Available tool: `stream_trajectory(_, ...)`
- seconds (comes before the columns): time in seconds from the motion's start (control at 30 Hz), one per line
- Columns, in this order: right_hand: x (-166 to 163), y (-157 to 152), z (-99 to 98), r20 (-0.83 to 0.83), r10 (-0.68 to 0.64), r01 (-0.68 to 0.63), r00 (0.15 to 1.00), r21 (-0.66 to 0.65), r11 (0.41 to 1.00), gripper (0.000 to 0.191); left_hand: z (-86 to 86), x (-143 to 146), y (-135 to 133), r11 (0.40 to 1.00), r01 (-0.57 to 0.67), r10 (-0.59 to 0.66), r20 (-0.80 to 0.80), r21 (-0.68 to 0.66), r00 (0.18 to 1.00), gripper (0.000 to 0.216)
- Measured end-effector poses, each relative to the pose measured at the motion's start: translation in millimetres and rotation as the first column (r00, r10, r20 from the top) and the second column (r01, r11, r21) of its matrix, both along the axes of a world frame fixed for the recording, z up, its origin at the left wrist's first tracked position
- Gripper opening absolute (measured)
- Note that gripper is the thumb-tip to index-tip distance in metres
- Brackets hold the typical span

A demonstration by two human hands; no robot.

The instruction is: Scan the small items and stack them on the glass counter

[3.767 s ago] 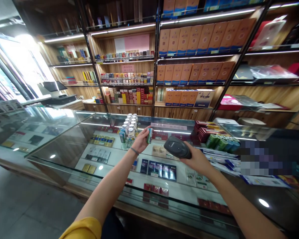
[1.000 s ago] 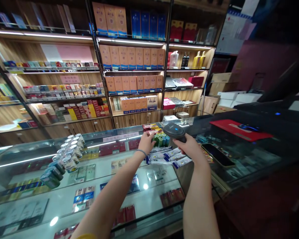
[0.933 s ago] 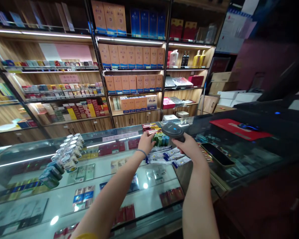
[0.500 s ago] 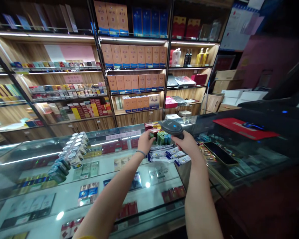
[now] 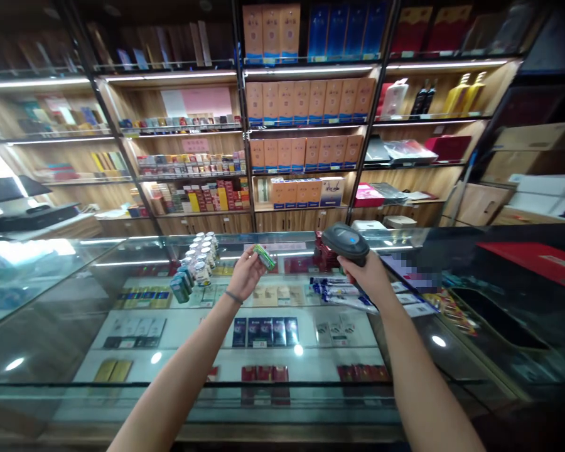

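Note:
My left hand (image 5: 246,275), with a grey band at the wrist, is raised over the glass counter (image 5: 179,342). Its fingers pinch a small shiny green packet (image 5: 264,257), whose exact kind I cannot make out. In my right hand (image 5: 370,276) is a dark barcode scanner (image 5: 346,243) with a small blue light on top, its head pointing left. Below the scanner lie several blue-and-white slim packets (image 5: 341,292) on the glass. To the left of my left hand stand rows of white-lidded jars (image 5: 202,271) and some teal containers (image 5: 181,285).
A stack of dark red packs (image 5: 324,252) sits behind the scanner. On the right are a phone (image 5: 499,317) and a red sheet (image 5: 537,260). Cigarette-like boxes (image 5: 266,331) show under the glass. Lit wooden shelves with orange boxes (image 5: 311,100) line the back wall.
My left hand has moved left, away from the scanner, carrying the green packet. The scanner stays in my right hand. The view has turned left.

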State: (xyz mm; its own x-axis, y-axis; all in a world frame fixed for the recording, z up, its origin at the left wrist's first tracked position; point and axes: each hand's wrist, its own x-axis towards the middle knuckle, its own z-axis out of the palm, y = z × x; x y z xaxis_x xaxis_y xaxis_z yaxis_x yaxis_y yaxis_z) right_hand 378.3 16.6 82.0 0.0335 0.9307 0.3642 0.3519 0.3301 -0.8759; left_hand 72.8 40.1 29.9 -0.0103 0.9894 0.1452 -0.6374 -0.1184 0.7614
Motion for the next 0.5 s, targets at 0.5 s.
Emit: stream_trajectory(0.5, -63.4, -22.5, -20.8, 0.550, 0.400, -0.408, 0.733, -0.116, 0.906, 0.051, -15.4, -47.2, -9.0, 0.999, 0.017, -0.013, 0.103, -0.045, 0.995, 0.036)
